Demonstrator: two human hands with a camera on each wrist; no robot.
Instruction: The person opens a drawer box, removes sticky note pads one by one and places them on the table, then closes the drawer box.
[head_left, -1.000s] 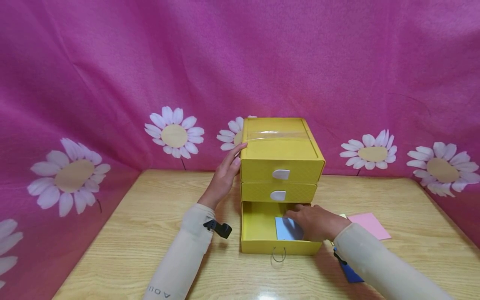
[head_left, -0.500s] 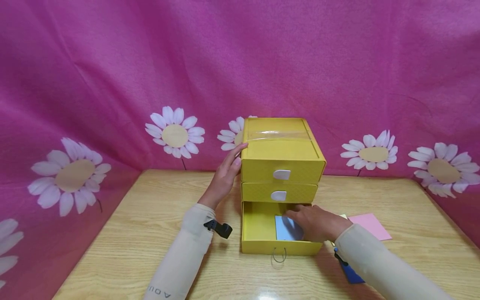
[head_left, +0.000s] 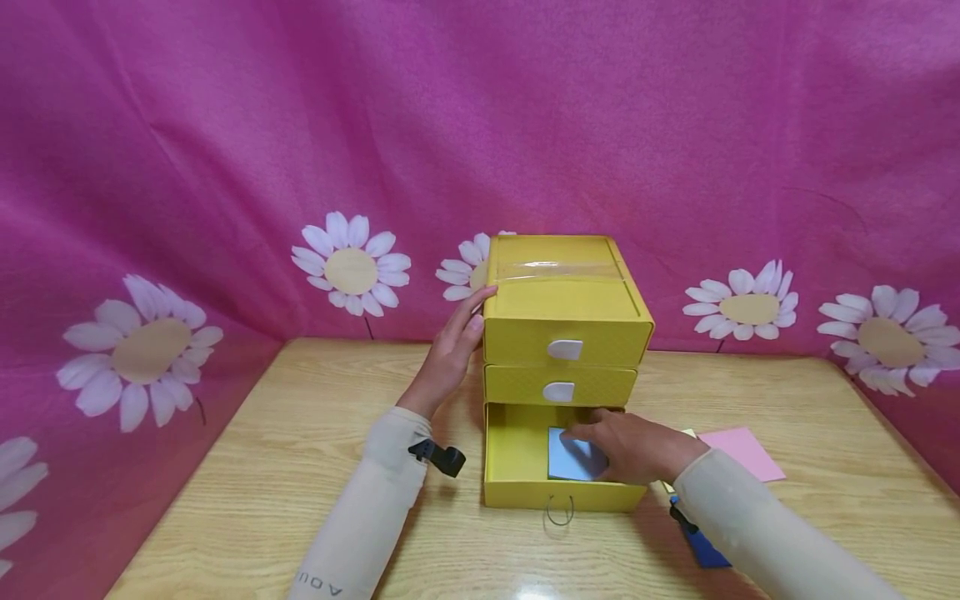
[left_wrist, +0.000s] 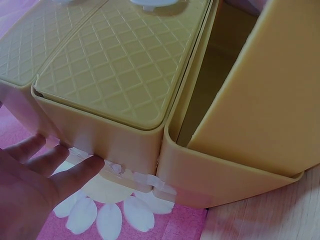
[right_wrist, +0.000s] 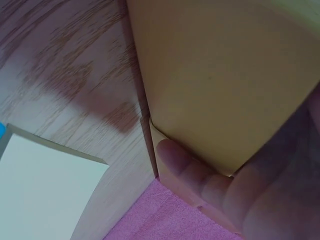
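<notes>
A yellow cabinet with stacked drawers (head_left: 566, 296) stands on the table. Its bottom drawer (head_left: 517, 450) is pulled out. Inside it lies a light blue pad of sticky notes (head_left: 564, 457), partly covered by my right hand (head_left: 645, 446). One digit of that hand touches the pad's back edge; whether it pinches the pad is hidden. In the right wrist view, other fingers (right_wrist: 192, 172) lie at the cabinet's front corner, beside the drawer wall (right_wrist: 215, 85). My left hand (head_left: 447, 350) rests against the cabinet's left side, fingers (left_wrist: 77, 176) nearly straight.
A pink paper pad (head_left: 742, 453) lies on the wooden table (head_left: 322, 433) to the right, near a pale yellow pad (right_wrist: 47, 187) and a dark blue one (head_left: 708, 550). A pink curtain (head_left: 450, 125) hangs directly behind the table.
The light blue pad has shifted slightly left and back in the drawer, together with the touching digit of my right hand. My left hand keeps its place on the cabinet.
</notes>
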